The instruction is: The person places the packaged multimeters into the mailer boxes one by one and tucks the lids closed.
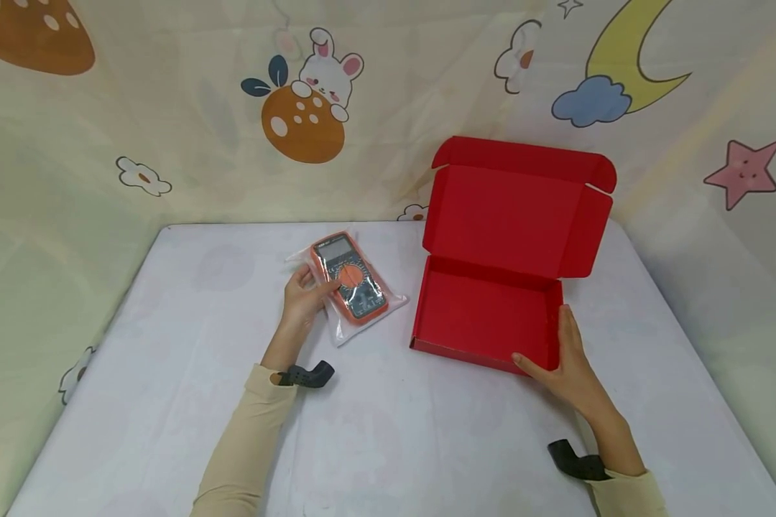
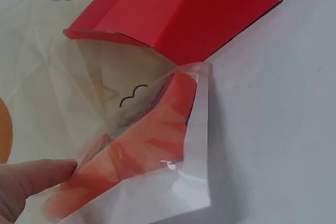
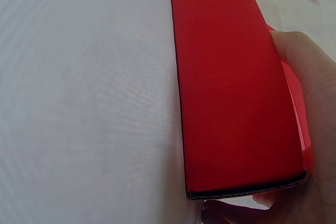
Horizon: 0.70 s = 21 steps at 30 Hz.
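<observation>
An orange and dark grey multimeter [image 1: 351,278] in a clear plastic bag [image 1: 341,332] is held by my left hand [image 1: 304,298], thumb across its face and fingers at its left edge. Seen from the left wrist, the bagged multimeter [image 2: 136,140] is tilted, its orange side toward the camera. To the right lies a red cardboard box [image 1: 485,309] with its lid raised. My right hand [image 1: 565,362] grips the box's near right corner, thumb over the front wall and fingers along the right side. The right wrist view shows the box's front wall [image 3: 231,87].
The white table [image 1: 388,431] carries both things. A cloth backdrop [image 1: 200,108] with cartoon prints hangs behind the table and at its sides. The raised box lid [image 1: 507,215] stands near the back edge. Each wrist wears a black camera mount [image 1: 310,375].
</observation>
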Each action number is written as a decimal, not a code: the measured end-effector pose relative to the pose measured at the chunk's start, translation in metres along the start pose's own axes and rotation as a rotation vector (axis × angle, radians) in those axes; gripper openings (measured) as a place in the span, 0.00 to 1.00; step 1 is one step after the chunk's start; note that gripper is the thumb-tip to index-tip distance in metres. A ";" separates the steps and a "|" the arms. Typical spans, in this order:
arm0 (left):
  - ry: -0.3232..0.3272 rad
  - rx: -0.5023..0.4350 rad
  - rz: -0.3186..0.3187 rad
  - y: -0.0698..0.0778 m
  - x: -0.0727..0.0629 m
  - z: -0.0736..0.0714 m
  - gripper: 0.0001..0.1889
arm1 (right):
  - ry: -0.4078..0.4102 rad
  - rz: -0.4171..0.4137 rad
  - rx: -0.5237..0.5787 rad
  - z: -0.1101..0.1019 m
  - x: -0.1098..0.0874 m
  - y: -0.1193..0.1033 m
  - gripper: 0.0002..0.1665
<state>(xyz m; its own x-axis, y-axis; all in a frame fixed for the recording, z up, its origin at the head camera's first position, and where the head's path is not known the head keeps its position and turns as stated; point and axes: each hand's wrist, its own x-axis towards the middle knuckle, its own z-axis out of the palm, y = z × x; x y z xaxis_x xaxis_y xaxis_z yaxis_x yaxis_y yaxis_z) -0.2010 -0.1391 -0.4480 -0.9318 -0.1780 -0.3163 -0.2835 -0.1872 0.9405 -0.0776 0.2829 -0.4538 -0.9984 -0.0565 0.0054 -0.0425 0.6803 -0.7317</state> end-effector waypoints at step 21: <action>0.002 -0.051 -0.004 -0.003 -0.004 -0.001 0.44 | 0.015 -0.005 -0.001 0.001 -0.001 0.005 0.70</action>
<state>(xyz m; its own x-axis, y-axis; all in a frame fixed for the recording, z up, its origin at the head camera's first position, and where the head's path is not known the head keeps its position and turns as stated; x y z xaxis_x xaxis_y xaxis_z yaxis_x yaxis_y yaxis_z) -0.1964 -0.1393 -0.4494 -0.9301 -0.1796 -0.3203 -0.2750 -0.2372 0.9317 -0.0771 0.2853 -0.4584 -0.9986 -0.0492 0.0197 -0.0479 0.6809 -0.7308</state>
